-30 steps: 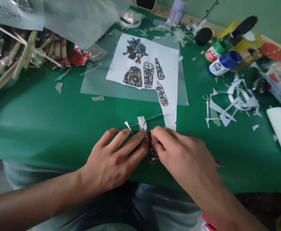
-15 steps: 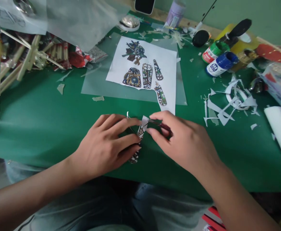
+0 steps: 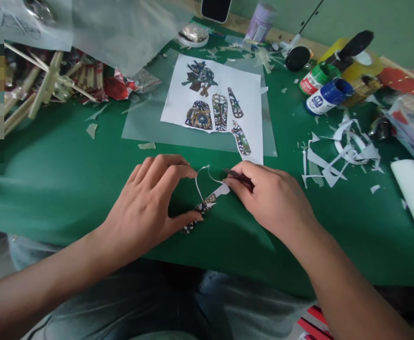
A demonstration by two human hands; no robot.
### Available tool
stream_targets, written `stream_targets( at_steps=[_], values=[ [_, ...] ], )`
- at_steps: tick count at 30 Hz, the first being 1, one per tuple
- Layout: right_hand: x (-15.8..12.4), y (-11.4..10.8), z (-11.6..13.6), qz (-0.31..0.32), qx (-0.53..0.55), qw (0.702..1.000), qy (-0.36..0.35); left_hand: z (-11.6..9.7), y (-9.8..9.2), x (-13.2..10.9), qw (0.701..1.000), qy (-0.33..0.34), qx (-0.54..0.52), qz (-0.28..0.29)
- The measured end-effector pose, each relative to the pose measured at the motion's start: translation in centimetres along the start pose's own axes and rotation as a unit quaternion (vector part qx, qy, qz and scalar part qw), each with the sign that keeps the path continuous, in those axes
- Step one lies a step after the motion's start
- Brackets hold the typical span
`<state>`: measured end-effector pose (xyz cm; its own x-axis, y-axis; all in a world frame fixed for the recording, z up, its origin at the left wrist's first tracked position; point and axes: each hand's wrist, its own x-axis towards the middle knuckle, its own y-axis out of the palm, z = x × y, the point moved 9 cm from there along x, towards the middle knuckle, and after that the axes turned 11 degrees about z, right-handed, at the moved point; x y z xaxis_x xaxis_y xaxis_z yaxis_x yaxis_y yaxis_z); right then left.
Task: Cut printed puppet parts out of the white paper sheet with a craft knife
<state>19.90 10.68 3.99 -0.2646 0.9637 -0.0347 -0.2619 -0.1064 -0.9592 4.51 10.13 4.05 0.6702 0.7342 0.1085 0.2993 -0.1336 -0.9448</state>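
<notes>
A narrow patterned paper cutout (image 3: pixel 207 204) lies slanted on the green table, with a white tab at its upper right end. My left hand (image 3: pixel 153 198) is spread over it, its thumb resting on the cutout and its index finger raised apart from the thumb. A thin curling paper strip (image 3: pixel 198 186) loops up from the piece beside my left fingertips. In my right hand (image 3: pixel 268 189), thumb and fingers close around a slim dark-handled tool (image 3: pixel 240 176); its tip is too small to make out. My right fingertips are by the white tab.
Beyond my hands, a white printed sheet (image 3: pixel 224 75) with several patterned shapes lies on a translucent sheet (image 3: pixel 136 125). Paper scraps (image 3: pixel 329 165) and open paint bottles (image 3: pixel 329 97) stand to the right. Wooden sticks (image 3: pixel 46 85) and wrappers are heaped at left.
My left index finger has lifted away from the cutout, leaving the thumb on it. The thin strip now arches higher, and the cutout has tilted further right. My right hand has shifted slightly.
</notes>
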Motion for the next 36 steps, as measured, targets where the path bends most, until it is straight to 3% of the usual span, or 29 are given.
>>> stream_targets(
  at_steps=[4,10,17,20,25,29,33,36],
  values=[
    [-0.3,0.2,0.6,0.022,0.023,0.999,-0.030,0.4,0.0,-0.2,1.000,-0.022,0.022,0.001],
    [-0.1,1.2,0.8,0.084,0.065,0.993,-0.044,0.2,0.0,-0.2,1.000,0.014,0.014,0.005],
    [0.3,1.6,1.2,0.092,-0.023,0.994,-0.045,0.4,-0.2,-0.1,0.999,0.018,-0.019,0.023],
    [0.8,1.5,0.4,0.064,-0.043,0.997,-0.028,0.5,-0.1,0.0,0.999,0.016,-0.025,0.032],
    [1.5,-0.6,-1.6,-0.035,-0.080,0.994,0.062,0.4,-0.2,-0.1,0.999,0.033,-0.028,0.028],
    [0.0,-1.9,-0.9,-0.099,-0.044,0.991,0.082,0.2,0.0,-0.2,0.999,0.045,-0.018,0.025],
    [-1.2,0.0,1.8,-0.046,0.022,0.999,0.015,0.3,0.2,0.3,0.999,0.032,0.011,0.023],
    [-1.2,1.6,2.9,0.009,0.050,0.999,0.014,0.4,0.3,0.6,0.999,0.023,0.023,0.021]
  ],
)
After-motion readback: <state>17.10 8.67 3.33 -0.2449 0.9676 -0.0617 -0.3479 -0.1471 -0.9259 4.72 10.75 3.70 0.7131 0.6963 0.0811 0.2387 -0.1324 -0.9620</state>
